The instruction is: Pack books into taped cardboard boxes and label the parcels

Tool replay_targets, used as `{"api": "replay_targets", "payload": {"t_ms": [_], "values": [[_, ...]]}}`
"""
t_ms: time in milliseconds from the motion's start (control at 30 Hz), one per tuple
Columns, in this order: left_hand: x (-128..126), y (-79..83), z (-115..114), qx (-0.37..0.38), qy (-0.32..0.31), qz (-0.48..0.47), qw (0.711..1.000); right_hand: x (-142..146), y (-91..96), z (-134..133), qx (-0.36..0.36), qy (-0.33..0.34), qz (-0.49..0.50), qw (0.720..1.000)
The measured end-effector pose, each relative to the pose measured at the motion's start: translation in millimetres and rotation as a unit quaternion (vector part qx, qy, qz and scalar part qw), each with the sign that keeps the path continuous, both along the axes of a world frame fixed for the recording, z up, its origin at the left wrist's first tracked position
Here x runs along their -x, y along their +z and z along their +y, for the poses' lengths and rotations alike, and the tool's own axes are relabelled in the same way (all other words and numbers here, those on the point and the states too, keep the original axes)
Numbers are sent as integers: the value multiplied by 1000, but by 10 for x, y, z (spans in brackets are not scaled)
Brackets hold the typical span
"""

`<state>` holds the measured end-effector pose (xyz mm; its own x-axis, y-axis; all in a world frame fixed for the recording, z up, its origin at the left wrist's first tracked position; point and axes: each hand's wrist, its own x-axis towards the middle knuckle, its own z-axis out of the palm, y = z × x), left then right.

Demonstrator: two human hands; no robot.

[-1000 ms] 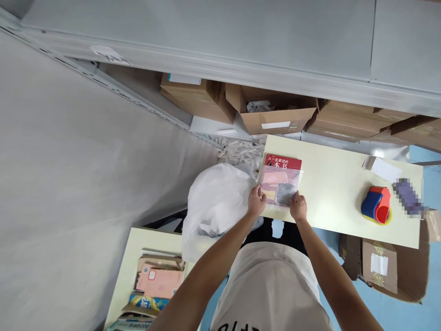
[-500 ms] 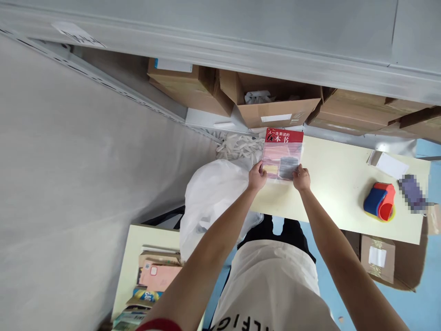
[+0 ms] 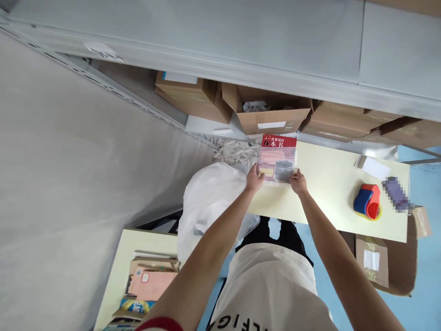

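Observation:
A book (image 3: 276,154) with a red band and white Chinese characters along its top is between my two hands, above the pale table (image 3: 324,184). The lower cover looks pink and grey under a hazy, film-like sheen. My left hand (image 3: 255,178) is closed on its lower left edge, thumb on the front. At the lower right corner, my right hand (image 3: 298,181) pinches the opposite edge. The fingers behind the book are hidden. Just left of my left hand bulges a white plastic bag (image 3: 206,193).
Cardboard boxes (image 3: 272,120) line the shelf behind the table. A red and blue tape dispenser (image 3: 368,202), a white box (image 3: 375,167) and a blurred phone-like item (image 3: 397,193) lie at the right. Books and packets (image 3: 151,280) fill the lower-left table. An open carton (image 3: 401,262) stands below right.
The view has shifted, so the shelf sits lower and the table items farther left. Both hands keep hold of the book, at nearly the same place over the table.

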<state>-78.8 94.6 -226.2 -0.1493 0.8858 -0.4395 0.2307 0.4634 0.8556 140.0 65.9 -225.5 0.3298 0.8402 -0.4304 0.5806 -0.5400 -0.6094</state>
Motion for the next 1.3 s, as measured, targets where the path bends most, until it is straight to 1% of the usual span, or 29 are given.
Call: {"api": "replay_targets", "payload": {"t_ms": [67,133,233,300,367,433,500,533,600,700,800,867,933,1067,1200,1300], "values": [[20,68,7,-14,-9,23,1000,-69,113,-20,-6,-13,6,1000],[43,179,7,-26,-21,36,999,-152,262,-36,-18,-18,12,1000],[68,431,-65,-57,-18,41,997,-264,528,-99,-56,-19,50,997],[73,628,-204,-84,1,46,995,-307,702,-198,-91,-21,102,990],[69,805,-437,-109,12,52,993,-321,841,-346,-118,-9,149,982],[62,925,-761,-119,7,49,992,-314,930,-514,-129,16,181,975],[53,975,-1160,-101,8,25,995,-295,971,-671,-125,60,199,970],[48,978,-1380,-90,19,14,996,-280,981,-739,-122,87,207,967],[35,960,-1852,-68,64,10,996,-235,996,-850,-113,150,219,958],[-9,932,-2590,-29,149,30,988,-127,1024,-981,-93,238,229,939],[-90,947,-3268,10,215,49,975,33,1047,-1114,-80,295,241,921],[-147,973,-3640,26,254,63,965,173,1049,-1226,-79,326,256,907],[-185,1005,-3942,31,292,80,953,345,1045,-1366,-74,363,274,888],[-175,1078,-4426,18,358,106,927,761,1051,-1735,-57,450,306,837],[-106,1152,-4931,6,419,126,899,1220,1062,-2209,-35,539,318,779],[-34,1181,-5389,11,474,128,871,1560,1021,-2634,-14,595,319,737]]}}
